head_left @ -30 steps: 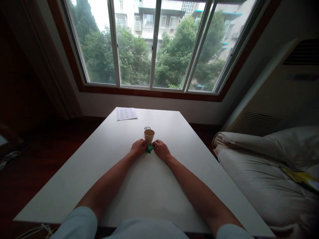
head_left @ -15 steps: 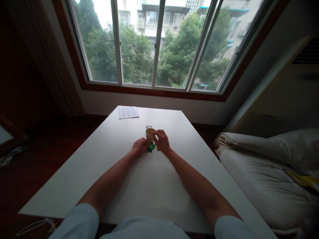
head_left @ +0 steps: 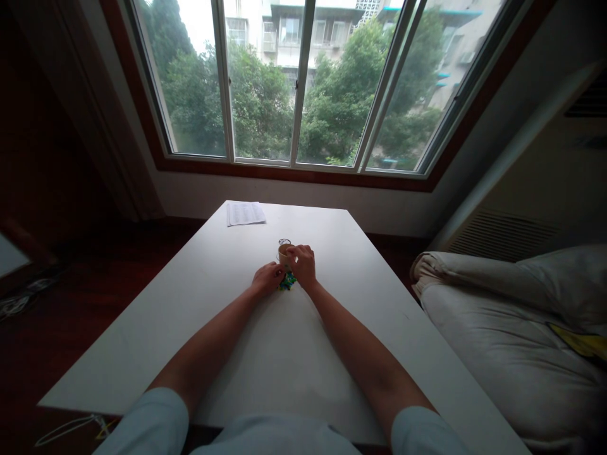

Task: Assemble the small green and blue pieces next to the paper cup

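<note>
A light brown paper cup [head_left: 285, 257] stands upright near the middle of the white table [head_left: 303, 360], its front partly covered by my fingers. My right hand [head_left: 302, 262] is at the cup's right side, fingers bent together at the rim and over the mouth; what they pinch is too small to see. My left hand [head_left: 268, 277] rests low at the cup's left, fingertips closed beside its base and the pile; anything between them is hidden. Small green, blue and yellow pieces [head_left: 287, 282] lie in a heap just in front of the cup.
Behind the cup lies a thin dark looped thing [head_left: 284, 241]. Printed sheets of paper [head_left: 246, 213] are at the table's far left corner. A sofa with a pale cover [head_left: 493, 328] stands along the right side, and a window [head_left: 294, 88] is beyond the table.
My right hand has shifted slightly left, further over the cup's mouth, and its forearm has swung inward. My left hand stays nearly in place. The view has shifted slightly.
</note>
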`<state>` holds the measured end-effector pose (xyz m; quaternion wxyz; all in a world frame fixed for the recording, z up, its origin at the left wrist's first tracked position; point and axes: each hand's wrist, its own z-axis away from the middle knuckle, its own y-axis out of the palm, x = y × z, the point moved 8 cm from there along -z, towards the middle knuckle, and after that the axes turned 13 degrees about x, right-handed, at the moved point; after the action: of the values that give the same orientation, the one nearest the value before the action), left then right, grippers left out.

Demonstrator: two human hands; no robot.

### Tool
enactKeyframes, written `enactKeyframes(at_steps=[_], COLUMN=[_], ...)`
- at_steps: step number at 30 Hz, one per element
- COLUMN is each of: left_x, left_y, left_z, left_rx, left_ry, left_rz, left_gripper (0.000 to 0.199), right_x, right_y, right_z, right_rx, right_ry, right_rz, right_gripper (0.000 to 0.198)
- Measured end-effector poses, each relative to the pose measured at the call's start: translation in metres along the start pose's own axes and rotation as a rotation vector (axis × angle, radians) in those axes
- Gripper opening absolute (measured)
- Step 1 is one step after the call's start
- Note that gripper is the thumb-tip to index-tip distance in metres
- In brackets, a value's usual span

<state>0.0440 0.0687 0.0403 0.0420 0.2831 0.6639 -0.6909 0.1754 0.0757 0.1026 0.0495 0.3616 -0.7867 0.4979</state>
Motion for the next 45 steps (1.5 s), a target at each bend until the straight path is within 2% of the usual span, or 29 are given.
enactKeyframes(at_steps=[6,11,14,18,20,24,31,38,45], left_x=[-0.001,-0.004,-0.006,-0.002,-0.002,-0.002,0.000,-0.003,-0.008], left_y=[0.004,0.006,0.005,0.005,0.004,0.004,0.004,0.000,-0.001], left_z=[-0.002,-0.002,-0.002,-0.002,-0.001,0.001,0.001,0.003,0.004], left_rx=[0.032,0.057,0.126,0.234,0.260,0.233,0.151,0.049,0.027], left_ry=[0.022,0.060,0.116,0.148,0.190,0.241,0.195,0.126,0.124], left_rz=[0.000,-0.016,0.006,0.047,0.062,0.088,0.092,0.005,-0.023], left_gripper=[0.024,0.030,0.035,0.047,0.052,0.048,0.030,0.015,0.015], right_x=[-0.009,-0.039,-0.071,-0.115,-0.126,-0.118,-0.092,-0.086,-0.087], right_y=[-0.016,-0.019,-0.009,0.011,0.016,0.021,0.026,0.024,0.029], right_z=[0.009,0.016,0.019,0.023,0.025,0.024,0.022,0.022,0.021], right_rx=[-0.103,-0.154,-0.134,-0.048,-0.032,-0.019,0.036,0.059,0.081], right_ry=[-0.022,0.027,0.133,0.350,0.411,0.378,0.271,0.274,0.262], right_rz=[-0.033,-0.089,-0.121,-0.242,-0.285,-0.256,-0.198,-0.188,-0.174], right_gripper=[0.025,0.026,0.027,0.027,0.028,0.028,0.030,0.029,0.028])
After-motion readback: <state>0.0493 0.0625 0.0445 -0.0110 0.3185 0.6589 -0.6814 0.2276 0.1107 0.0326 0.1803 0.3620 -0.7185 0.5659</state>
